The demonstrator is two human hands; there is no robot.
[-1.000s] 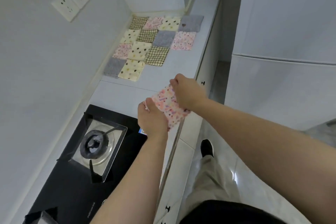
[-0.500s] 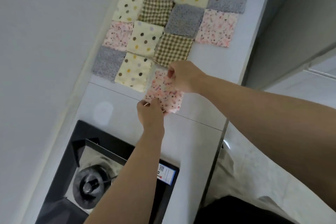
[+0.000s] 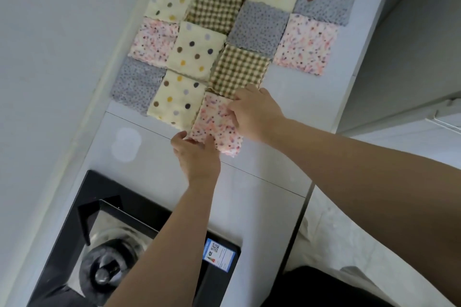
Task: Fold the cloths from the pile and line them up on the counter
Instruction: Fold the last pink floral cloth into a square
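Observation:
A folded pink speckled cloth (image 3: 215,123) lies on the white counter (image 3: 249,179), beside a cream dotted cloth (image 3: 175,98) and just below a green checked cloth (image 3: 239,71). My left hand (image 3: 197,156) pinches its near left corner. My right hand (image 3: 254,112) holds its far right edge with the fingers on top. Several folded cloths in grey, pink, cream and checked patterns lie edge to edge in a grid behind it, reaching the top of the view. No pile of loose cloths is in view.
A black gas hob (image 3: 119,252) with a burner sits at the near left, carrying a blue label (image 3: 219,255). The wall (image 3: 50,57) runs along the left. The counter's front edge (image 3: 303,217) drops off at the right, beside a white fridge (image 3: 411,57).
Both hands carried the pink speckled cloth from above the hob's edge forward to the grid and set it down beside the cream dotted cloth. The view moved closer to the cloths.

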